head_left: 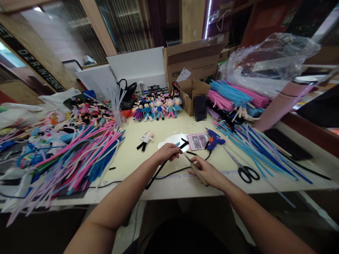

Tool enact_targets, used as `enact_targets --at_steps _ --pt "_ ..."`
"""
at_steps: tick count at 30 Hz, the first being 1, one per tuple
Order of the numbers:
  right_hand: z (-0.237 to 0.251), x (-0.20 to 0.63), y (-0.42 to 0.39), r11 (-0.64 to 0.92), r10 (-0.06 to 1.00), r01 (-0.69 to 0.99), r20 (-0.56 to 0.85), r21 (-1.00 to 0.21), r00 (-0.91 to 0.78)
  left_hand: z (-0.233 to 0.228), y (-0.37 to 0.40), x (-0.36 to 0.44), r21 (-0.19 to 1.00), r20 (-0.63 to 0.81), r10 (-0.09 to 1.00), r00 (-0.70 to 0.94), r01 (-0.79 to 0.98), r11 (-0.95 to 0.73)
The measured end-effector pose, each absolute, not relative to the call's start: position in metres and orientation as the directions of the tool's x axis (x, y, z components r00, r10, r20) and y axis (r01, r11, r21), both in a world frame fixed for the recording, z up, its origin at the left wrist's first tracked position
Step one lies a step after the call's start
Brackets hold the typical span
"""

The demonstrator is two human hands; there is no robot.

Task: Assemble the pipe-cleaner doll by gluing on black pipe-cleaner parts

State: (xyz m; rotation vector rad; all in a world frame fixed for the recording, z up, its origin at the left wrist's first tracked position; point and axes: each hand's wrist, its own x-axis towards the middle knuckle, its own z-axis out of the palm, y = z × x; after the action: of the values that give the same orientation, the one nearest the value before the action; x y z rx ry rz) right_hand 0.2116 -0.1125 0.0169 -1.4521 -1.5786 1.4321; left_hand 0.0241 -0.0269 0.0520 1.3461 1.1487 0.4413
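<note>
While left hand (167, 152) pinches black pipe cleaner (159, 171), right hand (207, 171) grips cutter (192, 165) (probably pliers), forearms converging.

Your table (169, 134) is evenly, softly lit; LED strip (208, 17) glares top centre (edges bow, corners darken, slight blur).

Black-handled scissors (245, 170) lie near a blue glue gun (214, 138).
</note>
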Motion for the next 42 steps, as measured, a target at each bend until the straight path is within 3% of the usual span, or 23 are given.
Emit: enact_targets --at_steps 14,35,42 --pt "0.01 0.209 -0.115 -0.209 0.927 0.179 -0.253 -0.961 -0.277 0.045 -0.026 0.021 0.902 -0.407 0.802 0.438 0.332 0.277" --pt "0.017 0.215 -0.113 -0.219 0.925 0.276 -0.289 -0.936 -0.247 0.033 -0.027 0.02 0.896 -0.441 0.779 0.445 0.271 0.352" --pt "0.014 0.213 -0.108 -0.369 0.884 0.08 -0.376 -0.926 -0.28 0.036 -0.029 0.018 0.903 -0.424 0.785 0.451 0.28 0.327"
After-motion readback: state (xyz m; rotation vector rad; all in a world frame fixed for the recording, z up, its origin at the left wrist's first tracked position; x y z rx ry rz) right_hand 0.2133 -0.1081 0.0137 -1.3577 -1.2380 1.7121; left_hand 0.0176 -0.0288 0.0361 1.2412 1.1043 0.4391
